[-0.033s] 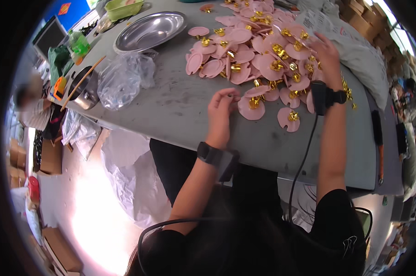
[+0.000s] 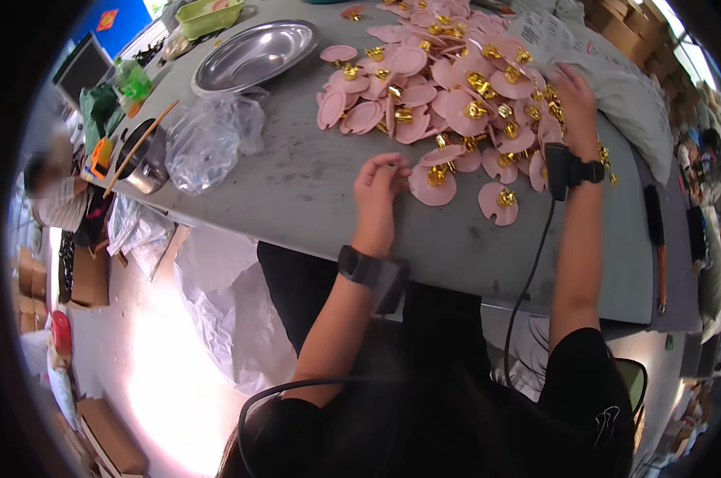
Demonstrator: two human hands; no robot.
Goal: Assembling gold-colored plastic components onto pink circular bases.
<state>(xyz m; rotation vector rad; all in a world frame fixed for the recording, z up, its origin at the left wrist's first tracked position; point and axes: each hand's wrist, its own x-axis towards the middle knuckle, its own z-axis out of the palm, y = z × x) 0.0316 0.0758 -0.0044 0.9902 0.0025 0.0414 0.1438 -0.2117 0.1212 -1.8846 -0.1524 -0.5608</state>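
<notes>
A heap of pink discs (image 2: 466,114), each notched at the rim and fitted with shiny gold metal clips (image 2: 474,110), spreads over the far middle of the grey table (image 2: 297,183). My left hand (image 2: 376,195) rests at the near left side of the heap, beside a pink disc (image 2: 432,187). Its fingers are curled in a pinch; anything between them is too small to name. At the heap's right edge, my right hand (image 2: 576,99) reaches over discs and gold clips, fingers bent but apart. Its fingertips are slightly blurred, and no held piece shows.
A shallow steel basin (image 2: 257,57), a crumpled clear plastic bag (image 2: 209,143) and a metal pot (image 2: 147,163) with a wooden stick stand on the left. A white sack (image 2: 615,88) lies behind my right hand. A black cable (image 2: 528,291) hangs from my right wrist.
My right hand has shifted slightly to the right along the heap's edge. The whole view has moved a little; my left hand keeps its pinch.
</notes>
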